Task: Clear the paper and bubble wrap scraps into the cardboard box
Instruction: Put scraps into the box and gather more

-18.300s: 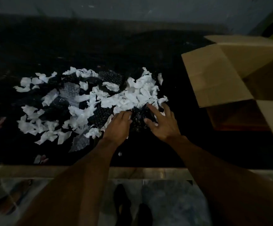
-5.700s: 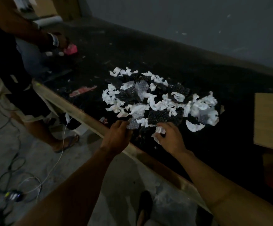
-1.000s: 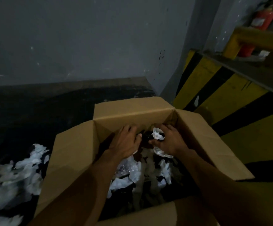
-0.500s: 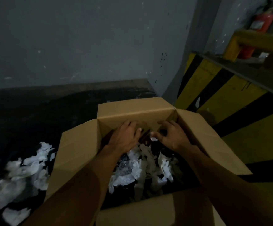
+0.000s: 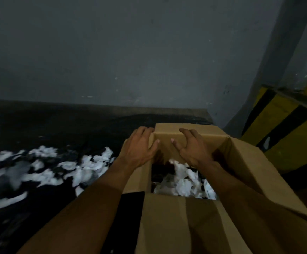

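Dark, black-topped surface set against a plain grey wall, with a yellow-and-black striped barrier at the right; a blurred spread of white paper scraps lies on the surface, left of the brown open-topped cardboard box. More crumpled white scraps inside the box sit below and nearer than both hands. Left hand spread and empty, fingers at the box's far-left corner; right hand likewise released, fingers spread over the raised far flap, whether touching cannot be told.
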Available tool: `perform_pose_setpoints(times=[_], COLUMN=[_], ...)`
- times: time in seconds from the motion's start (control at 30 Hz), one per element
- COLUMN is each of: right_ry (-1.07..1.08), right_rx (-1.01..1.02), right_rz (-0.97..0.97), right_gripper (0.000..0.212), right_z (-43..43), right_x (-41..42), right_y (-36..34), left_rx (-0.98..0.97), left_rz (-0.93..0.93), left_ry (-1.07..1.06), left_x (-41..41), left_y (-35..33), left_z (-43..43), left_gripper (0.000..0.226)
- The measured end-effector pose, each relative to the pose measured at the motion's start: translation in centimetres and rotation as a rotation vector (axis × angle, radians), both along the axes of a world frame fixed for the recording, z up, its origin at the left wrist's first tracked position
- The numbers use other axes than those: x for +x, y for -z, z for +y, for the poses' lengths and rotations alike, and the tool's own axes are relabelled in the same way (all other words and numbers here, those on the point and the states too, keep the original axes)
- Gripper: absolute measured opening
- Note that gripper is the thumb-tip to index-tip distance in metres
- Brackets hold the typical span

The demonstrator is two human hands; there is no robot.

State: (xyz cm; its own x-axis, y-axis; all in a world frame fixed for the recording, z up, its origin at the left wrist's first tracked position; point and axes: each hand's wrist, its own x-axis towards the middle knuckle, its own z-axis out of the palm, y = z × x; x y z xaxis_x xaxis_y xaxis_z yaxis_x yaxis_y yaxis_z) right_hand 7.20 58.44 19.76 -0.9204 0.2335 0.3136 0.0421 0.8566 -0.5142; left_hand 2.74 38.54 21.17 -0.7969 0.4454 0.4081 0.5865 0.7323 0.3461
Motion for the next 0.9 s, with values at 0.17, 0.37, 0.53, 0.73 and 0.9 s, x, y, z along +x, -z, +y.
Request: perform_pose_setpoints(times=[0.17,0.37,0.53,0.73,0.9], right_ry=[-0.153,-0.371,-0.478,-0.483,-0.381], right_rx=[0.002,-0.03,-0.005,-0.017,-0.03], right_rz=[0.019,0.049,0.058,0.016,0.005], right_gripper=[0.06,0.059,0.058,0.056,0.05], right_z=[-8.0,-18.0,-25.4,-33.3,-38.2], right_x=[-0.6,-0.9,-1.6,-1.8,-1.2], right_y=[-1.0,-1.0,-0.9,1.3,4.6], left_rx=[0.013,0.034,0.05,0.062,-0.024], left_rz=[0.053,0.048,0.04,0.0,0.005], left_ry=[-0.201,-0.404,-0.533,-0.564,-0.512], left_x=[2.5,6.1,8.0,9.4,8.7], left_y=[-0.6,0.0,0.5,2.0,3.6], left_z=[-8.2,-18.3,-26.0,-33.6,-39.1], left_gripper=[0.054,0.052,0.045,0.043,0.046])
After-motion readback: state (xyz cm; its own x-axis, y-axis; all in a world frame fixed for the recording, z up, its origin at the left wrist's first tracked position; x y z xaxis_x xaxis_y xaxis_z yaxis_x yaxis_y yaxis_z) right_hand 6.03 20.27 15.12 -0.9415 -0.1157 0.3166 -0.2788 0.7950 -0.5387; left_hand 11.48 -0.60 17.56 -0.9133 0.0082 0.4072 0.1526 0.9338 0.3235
